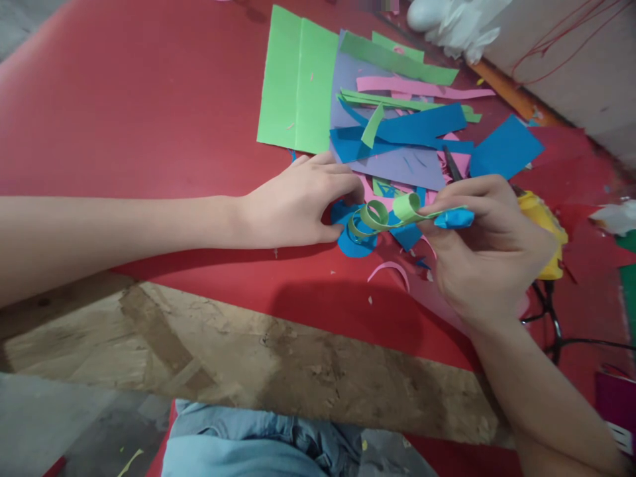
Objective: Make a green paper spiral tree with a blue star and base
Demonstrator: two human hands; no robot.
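Observation:
My right hand (484, 248) pinches a small folded blue paper piece (454, 218) joined to a light green paper strip (392, 215) that curls into loops toward the left. My left hand (303, 202) rests on the red sheet (149, 112), its fingers curled down on blue paper scraps (354, 242) beside the green curls. Whether those fingers grip the scraps or only press them is hidden.
A pile of cut paper lies beyond the hands: a large green sheet (297, 83), purple, blue, pink and green strips. A yellow glue gun (544, 228) sits by my right hand, its black cord (551, 324) trailing. Scissors' tip (451, 163) pokes from the pile.

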